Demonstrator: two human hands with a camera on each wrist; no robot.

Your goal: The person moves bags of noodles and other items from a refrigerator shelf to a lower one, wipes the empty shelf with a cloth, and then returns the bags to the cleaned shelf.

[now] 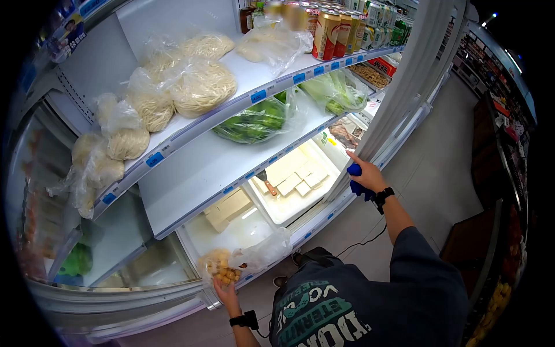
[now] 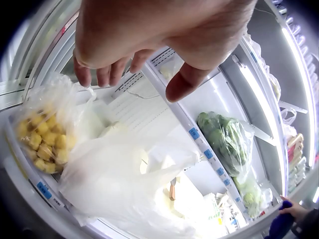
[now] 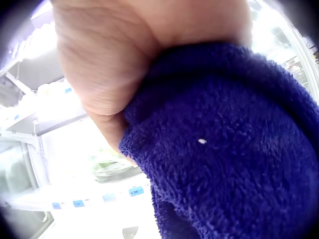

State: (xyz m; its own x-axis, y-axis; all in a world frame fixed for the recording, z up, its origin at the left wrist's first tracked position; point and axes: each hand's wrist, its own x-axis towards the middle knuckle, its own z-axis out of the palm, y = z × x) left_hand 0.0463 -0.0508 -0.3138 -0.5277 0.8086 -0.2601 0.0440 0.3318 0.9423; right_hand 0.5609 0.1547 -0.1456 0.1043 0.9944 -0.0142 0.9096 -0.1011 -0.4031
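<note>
In the head view's lower centre, the left hand [image 1: 228, 298] had its fingers parted and loosely bent, gripping nothing, at the near edge of a clear bag of golden cubes [image 1: 221, 268]. A whitish plastic bag [image 1: 267, 250] lay just right. Right of centre, the right hand [image 1: 372, 177] gripped a blue cloth [image 1: 359, 188], index finger extended.

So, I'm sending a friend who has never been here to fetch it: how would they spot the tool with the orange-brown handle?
In the lit fridge, look below the shelf with the bagged greens to the white tray. The tool lies in there beside pale blocks; its orange-brown handle stands out against them.
</note>
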